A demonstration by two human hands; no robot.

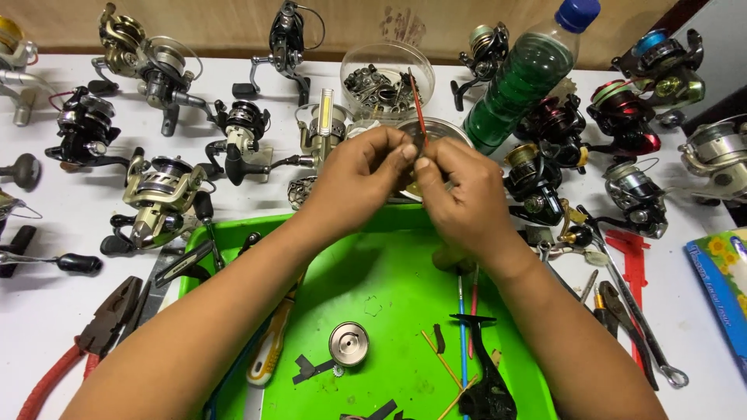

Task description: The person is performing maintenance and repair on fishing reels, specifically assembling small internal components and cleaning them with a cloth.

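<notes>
— What does the person wear on the arms?

— Nothing that shows. Both forearms are bare from the lower edge of the frame up to the wrists; no sleeve or cuff comes into view.

— Any watch, ring or glove?

— None to be seen. The left hand (364, 173) and the right hand (462, 196), near the centre of the frame, are bare. The nails are short, and one thumbnail looks pale.

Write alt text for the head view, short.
Two bare hands, left hand and right hand, meet above a bright green plastic tray, pinching a small part and a thin red-handled brush. Many metal fishing reels and a green-filled clear plastic bottle crowd the white table.
</notes>
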